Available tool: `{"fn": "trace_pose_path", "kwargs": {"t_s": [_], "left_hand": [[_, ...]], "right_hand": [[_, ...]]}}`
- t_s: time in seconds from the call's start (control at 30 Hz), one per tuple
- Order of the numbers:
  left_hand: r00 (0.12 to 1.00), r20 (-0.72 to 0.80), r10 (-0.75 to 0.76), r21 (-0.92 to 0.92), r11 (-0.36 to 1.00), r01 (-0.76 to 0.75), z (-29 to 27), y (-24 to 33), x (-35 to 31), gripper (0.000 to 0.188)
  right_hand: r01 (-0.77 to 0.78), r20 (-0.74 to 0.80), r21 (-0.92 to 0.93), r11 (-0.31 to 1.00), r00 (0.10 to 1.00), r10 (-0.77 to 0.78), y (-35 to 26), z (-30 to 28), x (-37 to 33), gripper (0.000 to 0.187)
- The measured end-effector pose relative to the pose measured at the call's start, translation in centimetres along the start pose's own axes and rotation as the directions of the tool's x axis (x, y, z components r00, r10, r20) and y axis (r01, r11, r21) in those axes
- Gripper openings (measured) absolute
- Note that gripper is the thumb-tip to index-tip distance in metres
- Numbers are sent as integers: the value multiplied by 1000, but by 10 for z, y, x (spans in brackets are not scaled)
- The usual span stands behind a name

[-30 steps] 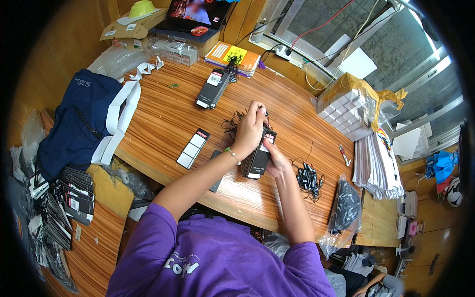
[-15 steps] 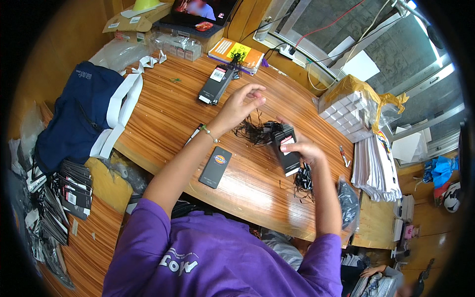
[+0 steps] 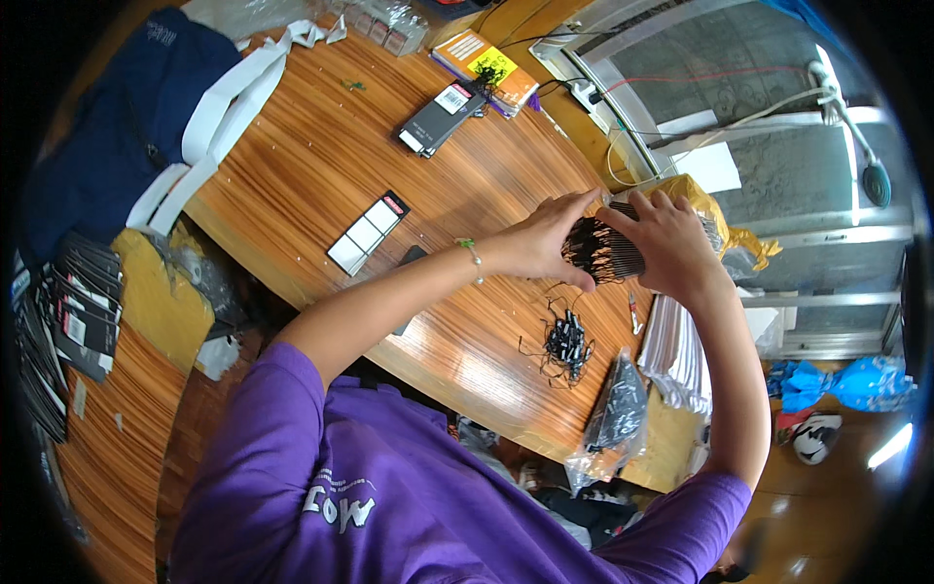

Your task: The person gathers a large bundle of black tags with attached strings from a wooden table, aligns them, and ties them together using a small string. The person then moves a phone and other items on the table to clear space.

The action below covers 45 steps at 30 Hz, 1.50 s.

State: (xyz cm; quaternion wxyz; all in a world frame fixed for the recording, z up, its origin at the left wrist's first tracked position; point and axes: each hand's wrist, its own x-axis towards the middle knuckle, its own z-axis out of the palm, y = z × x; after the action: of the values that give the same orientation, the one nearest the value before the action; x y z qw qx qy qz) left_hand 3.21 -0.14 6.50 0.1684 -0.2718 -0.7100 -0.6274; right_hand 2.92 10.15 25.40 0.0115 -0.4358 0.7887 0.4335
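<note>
Both my hands are raised over the right part of the wooden table, around a thick stack of black hang tags [image 3: 626, 257] with black strings. My right hand [image 3: 679, 248] is wrapped over the stack's right side, fingers bent across its top. At the stringed end, my left hand [image 3: 538, 239] cups the stack between thumb and forefinger. A heap of loose black strings [image 3: 566, 343] lies on the table below the hands. Left of my left forearm is a tag with white panels [image 3: 369, 233]; a dark tag [image 3: 413, 256] is partly hidden beneath that forearm.
Another pile of black tags [image 3: 441, 117] lies farther back, by an orange notebook [image 3: 486, 63]. A navy garment with white straps [image 3: 126, 107] covers the left. To the right are a yellow-taped package [image 3: 715, 209], stacked white sheets [image 3: 676, 355] and a plastic bag of black items [image 3: 615, 404].
My left hand has moved right and joined my right hand at the stack. The stack is higher, turned edge-up. My view has shifted too, and the string heap now shows fully.
</note>
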Motion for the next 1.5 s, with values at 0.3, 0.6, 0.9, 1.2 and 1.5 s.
{"fn": "trace_pose_path", "kwargs": {"t_s": [0.3, 0.6, 0.9, 1.2, 1.5], "left_hand": [[915, -397, 70, 342, 936, 77, 16, 31, 8, 124], [907, -408, -107, -131, 990, 57, 0, 25, 14, 74], [957, -270, -104, 234, 957, 170, -11, -13, -16, 22], [996, 41, -84, 348, 935, 64, -33, 27, -1, 125], [984, -150, 94, -63, 993, -104, -3, 34, 5, 130]], "right_hand": [[3, -129, -238, 971, 991, -35, -7, -53, 2, 56], [-10, -190, -187, 982, 981, -26, 3, -61, 2, 55], [-107, -157, -98, 989, 983, 90, 27, -70, -16, 70], [-86, -117, -46, 995, 990, 80, 32, -71, -22, 75], [-48, -106, -100, 994, 994, 38, 7, -75, -12, 61]]}}
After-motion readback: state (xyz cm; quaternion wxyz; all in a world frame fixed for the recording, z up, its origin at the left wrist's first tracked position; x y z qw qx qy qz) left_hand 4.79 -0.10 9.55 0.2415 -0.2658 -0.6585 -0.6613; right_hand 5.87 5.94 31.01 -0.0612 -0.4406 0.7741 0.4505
